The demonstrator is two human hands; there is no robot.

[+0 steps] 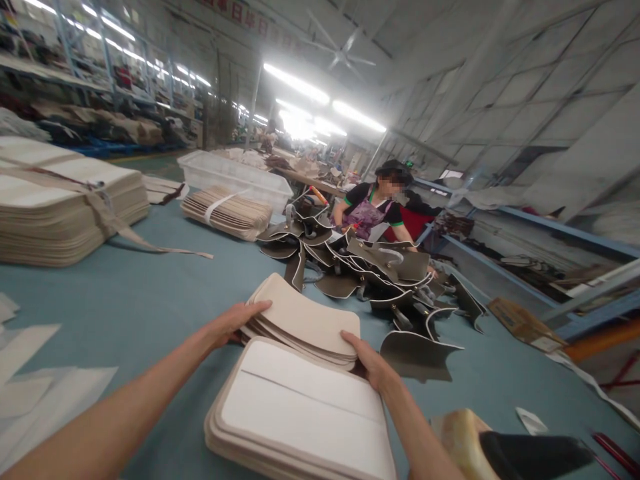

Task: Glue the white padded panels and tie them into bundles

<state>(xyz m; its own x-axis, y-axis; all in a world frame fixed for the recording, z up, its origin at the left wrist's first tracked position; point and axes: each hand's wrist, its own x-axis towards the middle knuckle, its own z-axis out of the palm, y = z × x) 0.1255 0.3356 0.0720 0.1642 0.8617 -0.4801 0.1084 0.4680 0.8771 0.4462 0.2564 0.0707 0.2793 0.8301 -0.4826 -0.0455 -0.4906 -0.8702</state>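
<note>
Both of my hands grip a small stack of beige panels (pixel 305 313) with rounded corners, bent slightly in the middle. My left hand (pixel 243 320) holds its left end, thumb on top. At the right end, my right hand (pixel 367 360) has its thumb on the top panel, with the other fingers mostly hidden below. Nearer to me lies another stack of beige panels (pixel 305 407), topped with a white sheet crossed by a dark line. The held stack is just beyond it, and its near edge meets the back of that stack.
Dark panels with handles (pixel 370 267) are heaped beyond my hands, where a person (pixel 370 207) works. Tied stacks (pixel 65 207) (pixel 227 210) and a clear bin (pixel 235 177) stand left. White sheets (pixel 45 393) lie front left; a black-handled tool (pixel 535 453) lies front right, below a cardboard box (pixel 523 323).
</note>
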